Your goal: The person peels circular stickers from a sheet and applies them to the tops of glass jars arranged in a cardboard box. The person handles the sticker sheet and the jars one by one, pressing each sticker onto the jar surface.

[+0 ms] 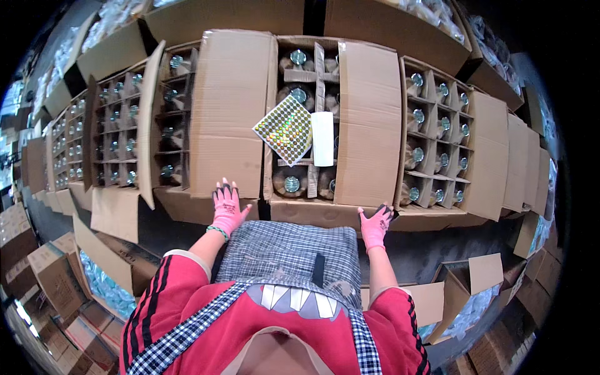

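Observation:
Both my hands wear pink gloves, and the bare fingertips show. My left hand [228, 207] has its fingers spread at the front edge of an open flap [228, 112] of the middle cardboard box [300, 211]. At the front edge near the box's right flap [367, 122], my right hand [376, 225] is also spread. Neither hand holds anything. Between the flaps, a sheet of round shiny gold-green stickers [284, 130] lies tilted over the box's dividers, beside a white strip [322, 139]. Glass pieces with round faceted tops [292, 184] stand in the box's compartments, partly hidden.
Open divided boxes holding similar glass pieces flank the middle one, left [115, 134] and right [437, 131]. Behind stand larger boxes [390, 28] with plastic-wrapped contents. More open cartons [103, 253] [465, 294] are on the floor at both sides of me.

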`<state>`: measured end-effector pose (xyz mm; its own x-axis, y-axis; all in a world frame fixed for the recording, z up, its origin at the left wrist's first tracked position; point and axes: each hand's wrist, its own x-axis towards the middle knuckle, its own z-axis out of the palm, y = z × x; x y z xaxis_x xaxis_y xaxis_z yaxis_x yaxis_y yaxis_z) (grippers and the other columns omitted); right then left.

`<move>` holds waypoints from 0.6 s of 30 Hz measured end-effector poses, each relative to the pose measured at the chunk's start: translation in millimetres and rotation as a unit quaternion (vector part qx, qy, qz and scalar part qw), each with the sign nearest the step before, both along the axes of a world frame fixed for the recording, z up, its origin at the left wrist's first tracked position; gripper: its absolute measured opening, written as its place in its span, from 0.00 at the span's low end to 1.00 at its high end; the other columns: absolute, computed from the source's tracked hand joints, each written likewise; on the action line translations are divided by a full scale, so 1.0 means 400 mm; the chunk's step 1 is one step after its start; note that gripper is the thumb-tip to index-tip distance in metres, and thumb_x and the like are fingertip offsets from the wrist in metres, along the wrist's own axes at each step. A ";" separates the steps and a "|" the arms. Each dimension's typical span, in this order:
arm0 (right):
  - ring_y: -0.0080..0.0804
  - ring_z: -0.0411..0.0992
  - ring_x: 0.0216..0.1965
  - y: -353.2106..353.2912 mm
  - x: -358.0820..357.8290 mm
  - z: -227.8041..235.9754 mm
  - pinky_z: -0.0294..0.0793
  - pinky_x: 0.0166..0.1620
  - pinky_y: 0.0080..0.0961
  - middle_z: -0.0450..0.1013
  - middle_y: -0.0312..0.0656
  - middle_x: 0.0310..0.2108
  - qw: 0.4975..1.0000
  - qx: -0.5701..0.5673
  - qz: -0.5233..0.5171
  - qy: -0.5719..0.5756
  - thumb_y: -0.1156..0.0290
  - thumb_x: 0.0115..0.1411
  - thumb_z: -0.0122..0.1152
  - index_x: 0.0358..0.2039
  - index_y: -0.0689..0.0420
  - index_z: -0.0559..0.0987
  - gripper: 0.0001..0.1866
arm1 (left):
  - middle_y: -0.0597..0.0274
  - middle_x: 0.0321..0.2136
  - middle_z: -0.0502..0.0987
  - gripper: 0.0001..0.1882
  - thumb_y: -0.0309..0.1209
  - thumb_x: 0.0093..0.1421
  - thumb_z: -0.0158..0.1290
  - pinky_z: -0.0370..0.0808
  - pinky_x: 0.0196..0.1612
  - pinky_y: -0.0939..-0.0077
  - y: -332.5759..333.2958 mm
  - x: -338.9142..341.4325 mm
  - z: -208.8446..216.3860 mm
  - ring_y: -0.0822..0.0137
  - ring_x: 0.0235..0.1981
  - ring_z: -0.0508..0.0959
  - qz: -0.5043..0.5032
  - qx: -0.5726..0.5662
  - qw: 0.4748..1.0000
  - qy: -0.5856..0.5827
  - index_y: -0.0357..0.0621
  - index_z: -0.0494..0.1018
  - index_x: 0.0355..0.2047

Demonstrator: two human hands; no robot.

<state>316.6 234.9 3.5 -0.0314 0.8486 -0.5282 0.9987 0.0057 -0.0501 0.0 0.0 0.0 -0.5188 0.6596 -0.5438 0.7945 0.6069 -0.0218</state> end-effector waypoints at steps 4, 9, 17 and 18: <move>0.54 0.37 0.60 0.086 -0.036 -0.171 0.44 0.60 0.41 0.40 0.63 0.57 0.994 0.065 0.080 0.021 0.46 0.43 0.59 0.57 0.65 0.44 0.53 | 0.35 0.57 0.42 0.47 0.50 0.44 0.53 0.41 0.57 0.48 0.080 -0.037 -0.236 0.38 0.58 0.43 -0.004 0.076 0.997 0.024 0.31 0.47 0.55; 0.60 0.30 0.60 0.052 -0.036 -0.280 0.34 0.59 0.48 0.30 0.68 0.57 0.991 0.073 0.110 -0.016 0.45 0.34 0.65 0.58 0.65 0.38 0.62 | 0.31 0.56 0.41 0.49 0.47 0.38 0.55 0.39 0.57 0.46 0.038 -0.034 -0.328 0.37 0.58 0.41 -0.025 0.120 0.992 0.034 0.28 0.47 0.54; 0.60 0.34 0.59 0.054 -0.082 -0.327 0.39 0.58 0.49 0.35 0.64 0.58 0.970 0.188 0.151 0.023 0.45 0.33 0.66 0.58 0.63 0.42 0.61 | 0.33 0.55 0.47 0.43 0.54 0.50 0.40 0.49 0.54 0.47 0.041 -0.064 -0.411 0.36 0.56 0.50 -0.104 0.324 0.931 0.132 0.29 0.48 0.55; 0.59 0.35 0.59 0.056 -0.099 -0.324 0.40 0.58 0.49 0.37 0.63 0.58 0.964 0.206 0.166 0.031 0.45 0.33 0.66 0.58 0.63 0.44 0.59 | 0.33 0.55 0.47 0.42 0.54 0.51 0.39 0.49 0.54 0.48 0.049 -0.064 -0.413 0.36 0.56 0.50 -0.099 0.346 0.923 0.138 0.30 0.49 0.55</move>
